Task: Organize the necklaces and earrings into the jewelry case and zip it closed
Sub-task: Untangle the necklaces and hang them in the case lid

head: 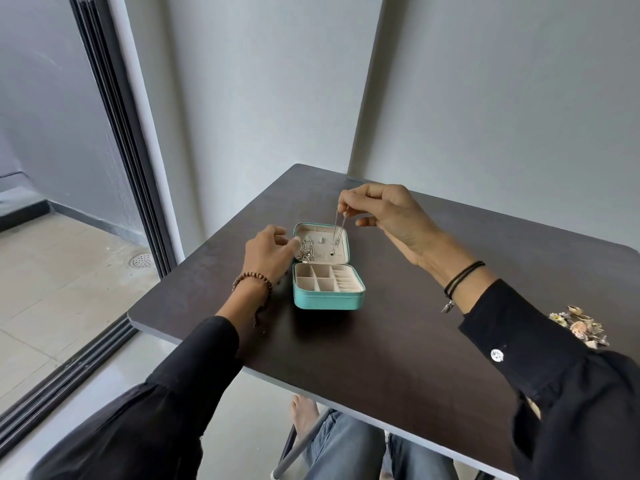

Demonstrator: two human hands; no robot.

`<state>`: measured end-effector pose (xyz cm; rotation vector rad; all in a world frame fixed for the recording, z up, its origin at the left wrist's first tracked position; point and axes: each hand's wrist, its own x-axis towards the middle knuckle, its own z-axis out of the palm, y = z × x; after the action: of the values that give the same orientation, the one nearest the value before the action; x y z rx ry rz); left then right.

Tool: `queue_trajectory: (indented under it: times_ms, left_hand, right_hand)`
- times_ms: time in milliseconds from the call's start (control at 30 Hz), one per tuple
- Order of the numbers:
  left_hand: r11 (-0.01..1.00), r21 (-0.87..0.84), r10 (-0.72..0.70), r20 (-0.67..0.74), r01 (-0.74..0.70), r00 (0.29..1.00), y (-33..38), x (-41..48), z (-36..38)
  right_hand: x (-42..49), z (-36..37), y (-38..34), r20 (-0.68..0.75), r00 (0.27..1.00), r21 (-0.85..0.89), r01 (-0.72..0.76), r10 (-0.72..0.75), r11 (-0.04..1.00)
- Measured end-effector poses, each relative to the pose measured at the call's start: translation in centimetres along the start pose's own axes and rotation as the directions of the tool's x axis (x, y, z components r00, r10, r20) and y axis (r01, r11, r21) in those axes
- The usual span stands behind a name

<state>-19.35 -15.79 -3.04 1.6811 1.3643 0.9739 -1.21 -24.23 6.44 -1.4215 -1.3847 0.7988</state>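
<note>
The necklace is dangling below the right hand's fingers, which are pinching its chain above the open jewelry case, and is risking swinging into and tangling with the chain heap lying just beside the left hand's loosely curled, empty fingers.

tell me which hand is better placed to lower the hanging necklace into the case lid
Right. The right hand pinches the necklace, whose pendant hangs over the open lid of the jewelry case. The left hand sits at the lid's left edge by the other chains.
</note>
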Motion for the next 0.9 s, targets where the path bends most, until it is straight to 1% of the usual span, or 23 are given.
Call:
queue_trajectory:
  times_ms: [67, 200, 367, 500, 733, 900]
  left_hand:
    - [0.999, -0.038, -0.012, 0.017, 0.013, 1.000, -0.1, 0.3, 0.1]
    - [0.985, -0.162, -0.064, 0.003, 0.063, 0.998, -0.8, 0.6, 0.2]
    - [0.931, -0.347, -0.113, 0.025, 0.115, 0.993, -0.4, 0.7, 0.3]
    - [0.881, -0.465, -0.071, 0.058, 0.090, 0.996, 0.0, 0.1, -0.2]
    - [0.843, -0.534, -0.002, 0.107, 0.059, 0.994, -0.5, -0.6, -1.1]
    - [0.802, -0.595, 0.018, 0.130, 0.063, 0.991, -0.4, -1.0, -1.3]
  right_hand:
    - [0.3, 0.4, 0.4, 0.015, 1.000, -0.015, -0.007, 0.007, 1.000]
    - [0.7, 0.9, 1.1, 0.035, 0.999, -0.014, -0.017, 0.018, 1.000]
    - [0.9, 1.0, 1.1, 0.050, 0.999, -0.018, 0.002, -0.002, 1.000]
    - [0.6, 1.1, 0.8, 0.067, 0.998, -0.037, 0.016, -0.013, 0.999]
    - [0.3, 1.5, 0.9, 0.022, 1.000, -0.047, 0.021, -0.020, 0.999]
    - [0.2, 1.8, 1.0, 0.034, 0.999, -0.163, 0.041, -0.036, 0.986]
